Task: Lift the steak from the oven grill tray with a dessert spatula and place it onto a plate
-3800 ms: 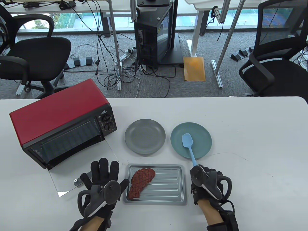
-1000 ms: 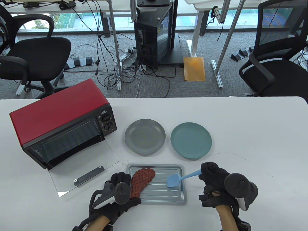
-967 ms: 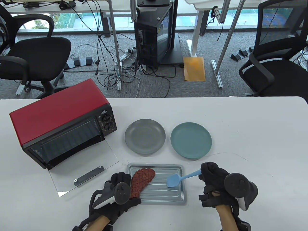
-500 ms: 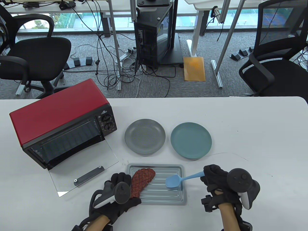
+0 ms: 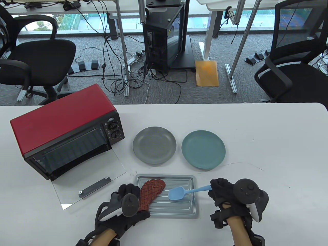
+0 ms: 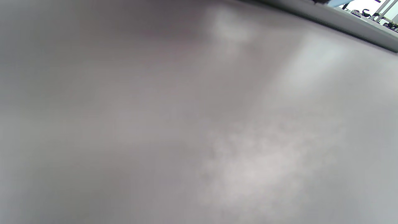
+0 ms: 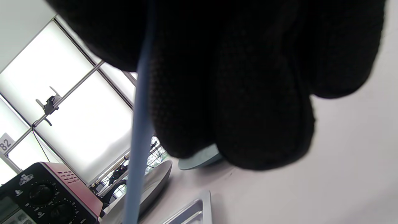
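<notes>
A brown steak [image 5: 151, 192] with grill marks lies on the left part of the metal oven grill tray [image 5: 194, 202]. My right hand [image 5: 222, 191] grips the handle of the light blue dessert spatula [image 5: 175, 193]. Its blade is low over the tray's middle, just right of the steak and pointing left. The left hand [image 5: 129, 202] holds the tray's front left corner, with fingers curled at the left edge beside the steak and the thumb along the front rim. In the right wrist view the gloved fingers [image 7: 236, 93] wrap the spatula handle [image 7: 136, 140].
A grey plate [image 5: 154, 148] and a teal plate [image 5: 203, 149] sit behind the tray. A red toaster oven [image 5: 64, 128] stands at the left with its glass door [image 5: 89, 179] folded down onto the table. The left wrist view shows only blurred grey surface.
The right hand has shifted left, carrying the spatula blade from the tray's right part to its middle, closer to the steak. The left hand and the steak have not moved.
</notes>
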`<state>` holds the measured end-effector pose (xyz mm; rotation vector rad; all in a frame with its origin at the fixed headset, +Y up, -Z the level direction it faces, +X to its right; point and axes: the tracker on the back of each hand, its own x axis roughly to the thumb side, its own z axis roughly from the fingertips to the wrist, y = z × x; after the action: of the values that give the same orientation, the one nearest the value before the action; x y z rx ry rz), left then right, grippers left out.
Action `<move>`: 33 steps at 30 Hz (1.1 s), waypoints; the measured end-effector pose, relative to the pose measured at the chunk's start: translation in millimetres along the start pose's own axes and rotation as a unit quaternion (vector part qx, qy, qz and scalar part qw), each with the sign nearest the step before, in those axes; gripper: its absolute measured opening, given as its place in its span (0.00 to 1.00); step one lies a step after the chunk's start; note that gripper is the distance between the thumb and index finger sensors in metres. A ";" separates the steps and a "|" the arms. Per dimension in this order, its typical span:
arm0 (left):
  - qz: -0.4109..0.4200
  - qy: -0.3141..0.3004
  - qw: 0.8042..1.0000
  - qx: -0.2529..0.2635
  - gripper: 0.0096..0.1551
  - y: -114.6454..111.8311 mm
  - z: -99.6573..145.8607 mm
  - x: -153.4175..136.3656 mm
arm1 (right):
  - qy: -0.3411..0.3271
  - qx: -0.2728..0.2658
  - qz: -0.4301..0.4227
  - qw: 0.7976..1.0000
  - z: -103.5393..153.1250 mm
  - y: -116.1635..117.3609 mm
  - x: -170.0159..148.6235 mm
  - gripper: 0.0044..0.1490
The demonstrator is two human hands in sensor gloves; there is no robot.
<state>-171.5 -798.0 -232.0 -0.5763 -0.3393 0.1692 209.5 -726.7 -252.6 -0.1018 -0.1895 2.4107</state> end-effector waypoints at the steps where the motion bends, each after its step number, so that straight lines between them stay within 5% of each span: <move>1: 0.000 0.000 1.000 0.000 0.55 0.0 0.0 0.0 | -0.006 0.003 0.012 1.000 0.5 3.0 1.7 0.32; 10: 0.006 -0.004 1.000 -0.002 0.55 -0.5 -0.7 -1.2 | -0.013 0.028 0.024 0.999 2.4 23.4 3.9 0.32; 33: 0.005 -0.011 1.000 -0.003 0.55 -0.5 -2.1 -3.6 | -0.017 0.069 -0.043 0.997 4.5 33.5 7.6 0.32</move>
<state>-174.1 -800.3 -234.3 -0.5829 -0.3576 0.1843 181.4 -747.0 -253.9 0.0099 -0.0408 2.3334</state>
